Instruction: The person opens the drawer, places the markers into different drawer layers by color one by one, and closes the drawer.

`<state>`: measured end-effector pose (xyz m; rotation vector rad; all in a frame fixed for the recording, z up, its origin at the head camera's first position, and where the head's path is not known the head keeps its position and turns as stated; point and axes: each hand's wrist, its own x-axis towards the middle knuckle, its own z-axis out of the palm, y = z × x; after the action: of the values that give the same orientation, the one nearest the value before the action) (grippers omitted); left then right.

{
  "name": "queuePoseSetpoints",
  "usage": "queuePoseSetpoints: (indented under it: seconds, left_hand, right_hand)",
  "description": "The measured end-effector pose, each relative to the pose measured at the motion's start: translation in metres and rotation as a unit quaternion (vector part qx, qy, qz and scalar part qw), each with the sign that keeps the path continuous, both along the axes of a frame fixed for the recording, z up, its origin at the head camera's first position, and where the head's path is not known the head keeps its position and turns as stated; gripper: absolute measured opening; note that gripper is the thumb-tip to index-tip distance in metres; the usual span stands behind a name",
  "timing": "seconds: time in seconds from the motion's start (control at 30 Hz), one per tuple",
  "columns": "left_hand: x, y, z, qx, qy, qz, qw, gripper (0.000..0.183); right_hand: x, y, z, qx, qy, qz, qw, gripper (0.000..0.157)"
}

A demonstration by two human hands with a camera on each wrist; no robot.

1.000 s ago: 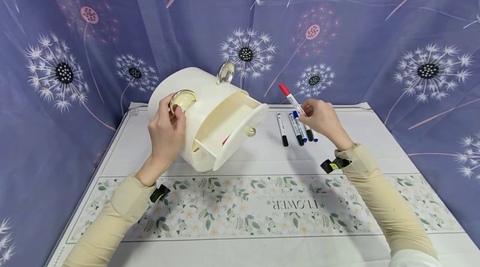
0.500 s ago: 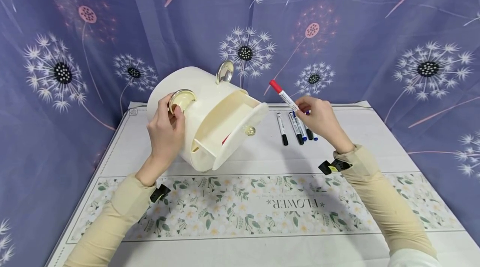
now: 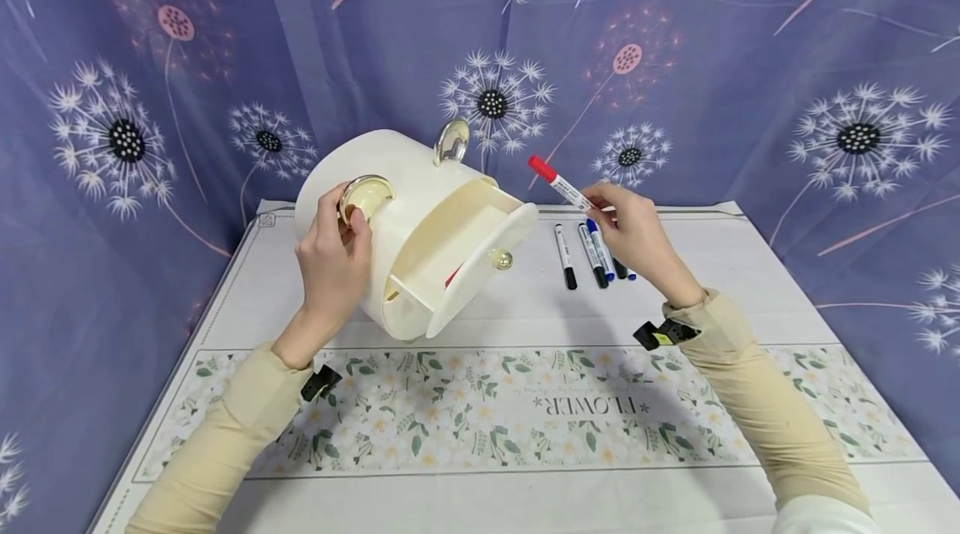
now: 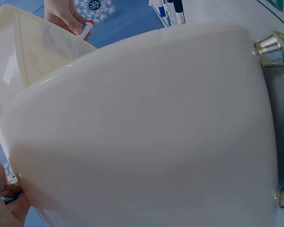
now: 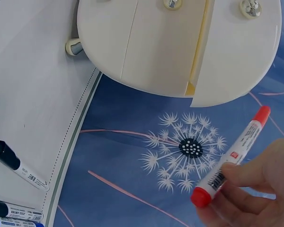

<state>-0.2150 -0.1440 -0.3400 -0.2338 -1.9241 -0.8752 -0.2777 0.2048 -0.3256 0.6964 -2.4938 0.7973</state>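
My left hand (image 3: 333,259) grips one gold-rimmed ear (image 3: 367,197) on a white rounded drawer box (image 3: 397,155). A second ear (image 3: 452,141) sticks up farther back. The top drawer (image 3: 480,271) is pulled out, its gold knob (image 3: 502,259) facing right, and a bit of something red (image 3: 452,276) shows inside. Right of the box, my right hand (image 3: 630,236) pinches a white marker with red ends (image 3: 558,182), raised above the table and tilted toward the drawer. In the right wrist view, thumb and fingers hold the marker (image 5: 234,156) near one red end.
Several black and blue markers lie on the table behind and below my right hand, including a black one (image 3: 566,257) set slightly apart. A flower-print strip (image 3: 450,417) crosses the white table cover in front. A purple dandelion curtain (image 3: 360,42) hangs behind.
My right hand has lifted the red marker up and left, away from the other markers and closer to the open drawer. My left hand keeps its grip on the ear.
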Motion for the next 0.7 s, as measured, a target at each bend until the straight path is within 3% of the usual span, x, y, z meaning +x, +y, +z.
queuePoseSetpoints:
  seconds: [0.17,0.7]
  left_hand:
    - [-0.001,0.000,0.000,-0.001,0.000,0.002,1.0000,0.029]
    - [0.000,0.000,0.000,-0.009,0.008,0.006,0.9999,0.029]
  right_hand:
    - [-0.001,-0.004,0.000,0.007,0.057,0.018,0.998,0.024]
    - [-0.006,-0.019,0.004,-0.006,0.115,0.076,0.990,0.028]
